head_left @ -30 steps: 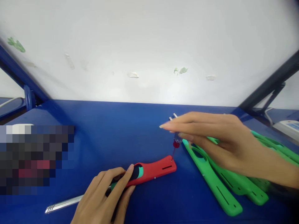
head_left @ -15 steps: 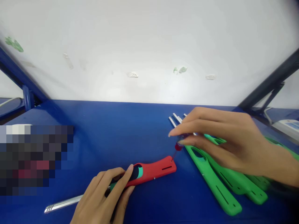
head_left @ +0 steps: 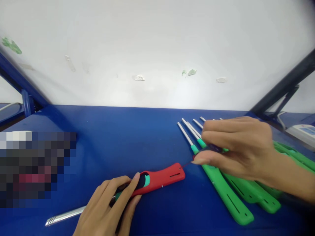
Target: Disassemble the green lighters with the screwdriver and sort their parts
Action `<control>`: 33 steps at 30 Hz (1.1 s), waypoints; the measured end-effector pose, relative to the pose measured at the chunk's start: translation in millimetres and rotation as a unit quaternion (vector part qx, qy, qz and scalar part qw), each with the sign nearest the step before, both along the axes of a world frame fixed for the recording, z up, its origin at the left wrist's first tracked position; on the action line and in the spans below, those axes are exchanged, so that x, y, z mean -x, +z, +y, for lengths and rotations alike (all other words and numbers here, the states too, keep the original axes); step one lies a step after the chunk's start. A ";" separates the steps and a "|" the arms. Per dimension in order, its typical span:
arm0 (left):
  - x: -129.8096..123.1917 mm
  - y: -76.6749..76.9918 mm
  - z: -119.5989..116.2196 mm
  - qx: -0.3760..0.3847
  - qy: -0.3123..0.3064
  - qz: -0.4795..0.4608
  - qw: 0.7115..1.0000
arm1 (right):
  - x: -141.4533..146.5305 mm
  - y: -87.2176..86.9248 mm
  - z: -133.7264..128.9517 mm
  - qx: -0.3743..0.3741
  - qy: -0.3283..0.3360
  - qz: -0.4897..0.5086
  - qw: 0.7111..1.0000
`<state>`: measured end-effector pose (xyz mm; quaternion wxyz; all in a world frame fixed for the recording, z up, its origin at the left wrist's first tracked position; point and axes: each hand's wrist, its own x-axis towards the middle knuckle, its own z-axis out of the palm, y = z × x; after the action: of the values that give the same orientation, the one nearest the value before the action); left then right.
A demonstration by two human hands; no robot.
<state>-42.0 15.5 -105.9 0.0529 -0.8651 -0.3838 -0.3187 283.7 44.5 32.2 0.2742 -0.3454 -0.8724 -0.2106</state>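
A red lighter [head_left: 164, 177] with a silver metal tube lies on the blue table, its tube pointing to the lower left. My left hand [head_left: 114, 203] is closed around its middle, near the dark and teal trigger opening. My right hand [head_left: 236, 147] grips a small screwdriver [head_left: 213, 148] with a dark handle, mostly hidden by the fingers. Its thin shaft lies at a low slant, and the tip meets the hole at the red lighter's right end.
Several green lighters [head_left: 231, 196] lie beneath and beside my right hand, silver tubes pointing away. A pixelated area covers the left side. A white device [head_left: 302, 132] sits at the far right. Behind the blue table [head_left: 110, 131] stands a white panel [head_left: 157, 49].
My right hand has turned and shifted slightly right, tilting the screwdriver from steep to nearly flat. More of the silver tubes now show. My left hand and the red lighter have barely moved.
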 end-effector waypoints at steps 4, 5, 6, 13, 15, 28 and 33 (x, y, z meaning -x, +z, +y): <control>0.5 1.4 -0.5 0.003 -0.001 0.003 1.000 | -1.9 -1.1 5.2 0.045 0.015 0.052 0.997; 0.9 1.1 -0.6 0.003 -0.002 0.005 1.000 | -1.6 -0.8 6.0 0.087 0.026 0.077 0.993; 1.4 0.8 -0.7 0.001 -0.002 0.006 1.000 | -1.0 -0.3 6.5 0.132 0.042 0.099 0.985; 1.7 0.0 0.3 0.002 -0.010 0.018 1.000 | 3.3 -2.3 9.3 0.443 0.181 0.257 0.839; 1.0 0.2 0.7 0.001 -0.010 0.018 1.000 | 0.2 -1.4 10.5 0.499 0.189 0.277 0.799; 1.3 0.8 -2.7 0.008 -0.004 0.009 1.000 | -5.3 11.3 6.1 0.290 0.159 0.127 0.935; 1.1 -0.6 -1.7 0.007 0.000 0.011 1.000 | -11.8 4.2 -0.1 0.028 0.061 -0.025 0.997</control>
<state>-43.1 13.8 -106.5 0.0509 -0.8689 -0.3858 -0.3060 295.5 44.4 36.4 0.2551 -0.2938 -0.9039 -0.1779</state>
